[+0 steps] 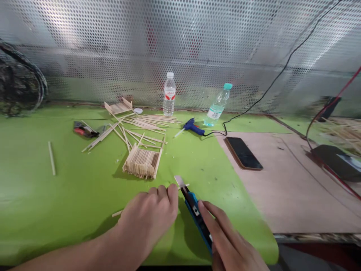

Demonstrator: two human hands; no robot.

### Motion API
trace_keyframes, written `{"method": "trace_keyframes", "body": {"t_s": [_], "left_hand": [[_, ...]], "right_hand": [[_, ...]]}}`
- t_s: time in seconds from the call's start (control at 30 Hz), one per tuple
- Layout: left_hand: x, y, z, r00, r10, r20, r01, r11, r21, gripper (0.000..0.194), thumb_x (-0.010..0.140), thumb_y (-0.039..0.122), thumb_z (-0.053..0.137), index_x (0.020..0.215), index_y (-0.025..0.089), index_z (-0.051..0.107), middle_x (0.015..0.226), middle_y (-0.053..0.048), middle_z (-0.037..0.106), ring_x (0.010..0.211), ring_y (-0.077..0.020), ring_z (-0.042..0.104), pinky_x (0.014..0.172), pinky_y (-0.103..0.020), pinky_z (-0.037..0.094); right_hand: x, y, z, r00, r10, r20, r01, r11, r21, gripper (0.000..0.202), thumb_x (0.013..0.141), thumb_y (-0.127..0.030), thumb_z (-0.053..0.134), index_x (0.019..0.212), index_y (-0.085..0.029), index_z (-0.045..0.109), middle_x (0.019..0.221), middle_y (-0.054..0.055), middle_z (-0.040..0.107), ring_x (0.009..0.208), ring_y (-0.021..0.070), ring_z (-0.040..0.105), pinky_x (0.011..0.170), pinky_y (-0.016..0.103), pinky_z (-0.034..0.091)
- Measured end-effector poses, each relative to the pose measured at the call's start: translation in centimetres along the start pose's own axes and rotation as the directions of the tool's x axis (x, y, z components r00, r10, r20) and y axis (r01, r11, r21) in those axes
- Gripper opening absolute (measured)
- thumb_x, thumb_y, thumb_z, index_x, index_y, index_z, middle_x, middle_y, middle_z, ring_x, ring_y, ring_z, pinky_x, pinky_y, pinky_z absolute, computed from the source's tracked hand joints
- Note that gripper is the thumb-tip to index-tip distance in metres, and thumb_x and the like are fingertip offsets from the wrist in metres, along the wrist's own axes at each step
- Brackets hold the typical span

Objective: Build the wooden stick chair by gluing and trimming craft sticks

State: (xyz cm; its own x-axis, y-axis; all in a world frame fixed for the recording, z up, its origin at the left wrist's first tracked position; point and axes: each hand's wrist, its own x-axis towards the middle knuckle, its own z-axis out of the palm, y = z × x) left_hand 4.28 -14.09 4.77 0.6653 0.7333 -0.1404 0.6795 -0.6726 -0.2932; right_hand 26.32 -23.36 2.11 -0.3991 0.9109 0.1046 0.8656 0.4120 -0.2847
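Note:
My left hand is closed around a thin wooden stick; one end pokes out at the wrist side and the other past the thumb. My right hand grips a blue and black utility knife. Its bare blade lies close to the stick's far end, just beyond my left thumb; whether it touches cannot be made out. Ahead of my left hand stands a small structure of stacked wooden sticks, with longer sticks along its sides.
Loose sticks spread behind the structure, near a smaller stick piece. A blue glue gun trails a black cord. Two bottles, one upright and one tilted, stand at the back. A phone lies right; red-black pliers lie left.

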Motion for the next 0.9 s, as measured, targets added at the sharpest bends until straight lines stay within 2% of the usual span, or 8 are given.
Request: {"method": "trace_keyframes", "body": {"t_s": [0.1, 0.2, 0.33, 0.5, 0.57, 0.7, 0.8, 0.9], "left_hand": [[0.3, -0.1, -0.4, 1.0, -0.002, -0.014, 0.002, 1.0, 0.005, 0.038, 0.077, -0.009, 0.047, 0.106, 0.008, 0.065, 0.074, -0.008, 0.069, 0.057, -0.021, 0.069, 0.04, -0.024, 0.053], [0.7, -0.4, -0.7, 1.0, -0.009, 0.018, 0.009, 0.999, -0.041, 0.039, 0.08, -0.009, 0.043, 0.108, 0.005, 0.065, 0.074, -0.009, 0.07, 0.055, -0.02, 0.069, 0.038, -0.023, 0.052], [0.8, -0.7, -0.4, 0.999, 0.008, 0.046, -0.004, 0.997, -0.078, 0.042, 0.08, -0.009, 0.042, 0.113, 0.005, 0.065, 0.079, -0.011, 0.072, 0.057, -0.0206, 0.069, 0.043, -0.027, 0.056], [0.9, -0.7, 0.5, 0.995, -0.018, 0.1, 0.032, 0.989, -0.143, 0.054, 0.077, -0.01, 0.045, 0.126, 0.004, 0.061, 0.086, -0.013, 0.073, 0.06, -0.0203, 0.07, 0.043, -0.025, 0.055], [0.9, -0.6, 0.6, 0.994, -0.033, 0.105, 0.051, 0.984, -0.17, 0.052, 0.079, -0.01, 0.042, 0.125, 0.005, 0.061, 0.083, -0.012, 0.073, 0.058, -0.019, 0.069, 0.042, -0.024, 0.053], [1.0, -0.4, 0.8, 0.996, -0.056, 0.07, 0.07, 0.977, -0.204, 0.048, 0.081, -0.008, 0.038, 0.119, 0.006, 0.064, 0.081, -0.01, 0.072, 0.058, -0.0194, 0.069, 0.039, -0.022, 0.048], [1.0, -0.2, 1.0, 0.995, -0.058, 0.08, 0.073, 0.976, -0.207, 0.048, 0.083, -0.008, 0.036, 0.12, 0.008, 0.063, 0.078, -0.01, 0.072, 0.054, -0.0182, 0.068, 0.037, -0.02, 0.045], [1.1, -0.1, 1.2, 0.995, -0.069, 0.068, 0.08, 0.981, -0.178, 0.046, 0.082, -0.007, 0.039, 0.118, 0.008, 0.063, 0.074, -0.008, 0.07, 0.052, -0.0194, 0.067, 0.037, -0.022, 0.046]], "right_hand": [[0.6, -0.3, 0.0, 0.999, -0.016, -0.028, 0.017, 1.0, 0.016, 0.083, 0.081, 0.001, 0.036, 0.16, -0.018, 0.017, 0.157, 0.013, 0.039, 0.141, 0.0214, 0.045, 0.105, 0.031, 0.05], [1.5, -0.3, -0.3, 0.996, 0.058, -0.074, -0.05, 0.993, 0.107, 0.066, 0.09, -0.009, 0.038, 0.155, -0.019, 0.03, 0.153, 0.013, 0.043, 0.137, 0.0207, 0.049, 0.104, 0.032, 0.051], [3.1, 0.2, -1.1, 0.974, 0.228, 0.006, -0.222, 0.945, 0.24, 0.055, 0.097, -0.028, 0.045, 0.152, -0.025, 0.036, 0.148, 0.012, 0.05, 0.128, 0.0223, 0.058, 0.098, 0.035, 0.055], [4.3, 0.8, -2.4, 0.925, 0.373, 0.079, -0.381, 0.896, 0.227, 0.056, 0.093, -0.027, 0.045, 0.149, -0.026, 0.041, 0.126, 0.011, 0.068, 0.113, 0.0271, 0.067, 0.089, 0.043, 0.057], [3.9, 0.5, -2.7, 0.934, 0.354, 0.054, -0.358, 0.914, 0.193, 0.055, 0.092, -0.024, 0.044, 0.147, -0.028, 0.043, 0.121, 0.009, 0.071, 0.106, 0.0262, 0.07, 0.083, 0.041, 0.058], [2.4, -0.7, -2.2, 0.979, 0.204, -0.01, -0.203, 0.976, 0.083, 0.064, 0.091, -0.015, 0.038, 0.153, -0.029, 0.029, 0.135, 0.01, 0.062, 0.099, 0.0234, 0.072, 0.077, 0.037, 0.06], [1.8, -1.5, -1.7, 0.99, 0.142, 0.021, -0.142, 0.99, -0.005, 0.076, 0.087, -0.009, 0.036, 0.158, -0.026, 0.015, 0.131, 0.012, 0.063, 0.074, 0.0202, 0.072, 0.067, 0.036, 0.06], [2.0, -2.0, -1.3, 0.992, 0.113, 0.054, -0.109, 0.991, -0.071, 0.085, 0.081, -0.004, 0.039, 0.159, -0.022, 0.009, 0.124, 0.012, 0.065, 0.061, 0.0177, 0.068, 0.064, 0.035, 0.06]]}}
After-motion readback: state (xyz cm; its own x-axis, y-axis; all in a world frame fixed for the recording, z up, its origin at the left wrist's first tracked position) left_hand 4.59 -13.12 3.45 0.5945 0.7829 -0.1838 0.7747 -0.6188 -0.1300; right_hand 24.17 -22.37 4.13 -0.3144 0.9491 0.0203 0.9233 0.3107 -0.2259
